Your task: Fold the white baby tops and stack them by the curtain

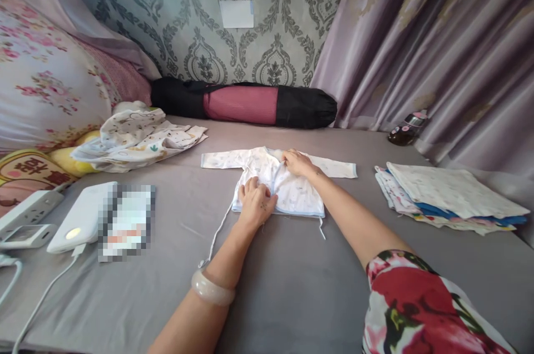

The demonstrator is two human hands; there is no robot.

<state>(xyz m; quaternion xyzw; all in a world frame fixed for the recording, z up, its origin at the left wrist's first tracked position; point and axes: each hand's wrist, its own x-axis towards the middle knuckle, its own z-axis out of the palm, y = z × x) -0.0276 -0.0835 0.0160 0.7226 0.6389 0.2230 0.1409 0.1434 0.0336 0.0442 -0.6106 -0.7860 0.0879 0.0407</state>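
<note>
A small white baby shirt (296, 195) with pale print and blue trim lies front up, its sleeves spread out to both sides. Its thin white ties trail from the lower left side and the hem. My left hand (256, 201) rests on the lower left front, fingers bent and apart, thumb toward the middle. Higher up, near the neckline, my right hand (298, 164) pinches the edge of the shirt's front between closed fingers. Part of the collar and front is hidden under my hands.
Folded clothes (450, 190) are stacked at right, near a dark bottle (406, 129). A rolled mat bag (242, 103) lies along the wall. At left are crumpled printed cloth (137, 137), a white power bank (83, 218) with cable, a power strip (31, 212) and a blurred-out item (127, 223).
</note>
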